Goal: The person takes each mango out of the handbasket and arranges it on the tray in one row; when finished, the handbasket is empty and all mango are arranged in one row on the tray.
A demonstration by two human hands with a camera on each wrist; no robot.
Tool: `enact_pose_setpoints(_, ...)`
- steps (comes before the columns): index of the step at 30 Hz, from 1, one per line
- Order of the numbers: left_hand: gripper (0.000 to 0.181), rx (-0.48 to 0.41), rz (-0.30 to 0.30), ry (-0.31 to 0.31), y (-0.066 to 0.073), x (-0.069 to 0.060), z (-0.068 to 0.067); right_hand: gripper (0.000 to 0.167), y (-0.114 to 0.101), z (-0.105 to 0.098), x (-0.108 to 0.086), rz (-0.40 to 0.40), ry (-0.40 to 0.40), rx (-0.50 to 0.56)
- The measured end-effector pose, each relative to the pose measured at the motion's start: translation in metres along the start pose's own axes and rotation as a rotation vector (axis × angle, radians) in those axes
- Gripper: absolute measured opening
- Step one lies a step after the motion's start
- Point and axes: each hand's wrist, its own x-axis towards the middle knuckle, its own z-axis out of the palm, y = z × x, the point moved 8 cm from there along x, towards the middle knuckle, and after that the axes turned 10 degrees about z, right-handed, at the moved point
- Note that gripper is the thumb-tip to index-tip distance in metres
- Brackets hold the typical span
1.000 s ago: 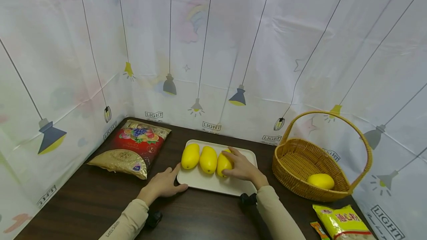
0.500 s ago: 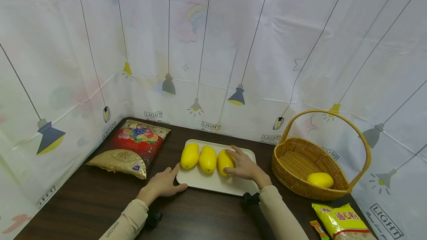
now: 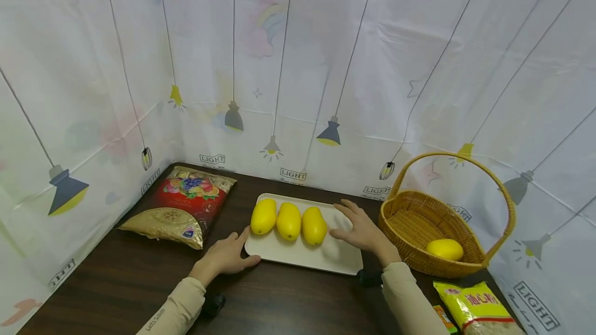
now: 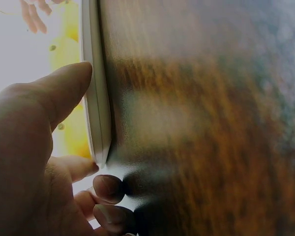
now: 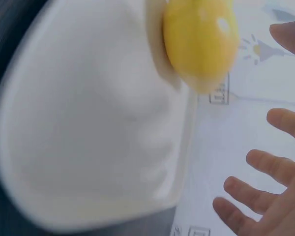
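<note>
Three yellow fruits that look like mangoes, a left one [image 3: 263, 216], a middle one [image 3: 288, 221] and a right one [image 3: 314, 226], lie side by side on the white tray [image 3: 307, 257]. My left hand [image 3: 225, 257] touches the tray's near left corner. In the left wrist view its straight thumb [image 4: 64, 88] rests against the tray rim [image 4: 99, 118], with the index fingertip at the corner. My right hand [image 3: 365, 231] is over the tray's right side, apart from the fruits. Its fingers are spread and hold nothing, as the right wrist view shows.
A wicker basket [image 3: 400, 244] with a tall handle stands on the right, holding one yellow fruit [image 3: 444, 249]. In front of it lie a yellow food packet [image 3: 479, 306] and a small orange packet [image 3: 444, 318]. A red and gold bag [image 3: 186, 203] lies back left. A printed curtain borders the table.
My right hand has let go of the right-hand yellow fruit and moved away to the right, its fingers spreading. The fruits stay on the tray; my left hand keeps its place at the corner.
</note>
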Motion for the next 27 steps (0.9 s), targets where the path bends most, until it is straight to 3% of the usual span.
enact_pose_setpoints(14,0.096,-0.001,0.009,-0.002,0.001,0.001,-0.001,0.076,0.026,-0.046,-0.025,0.034,0.136,-0.095)
enact_pose_setpoints(27,0.096,-0.009,0.013,0.002,0.002,0.000,-0.002,0.079,0.064,-0.077,-0.049,0.125,0.123,-0.097)
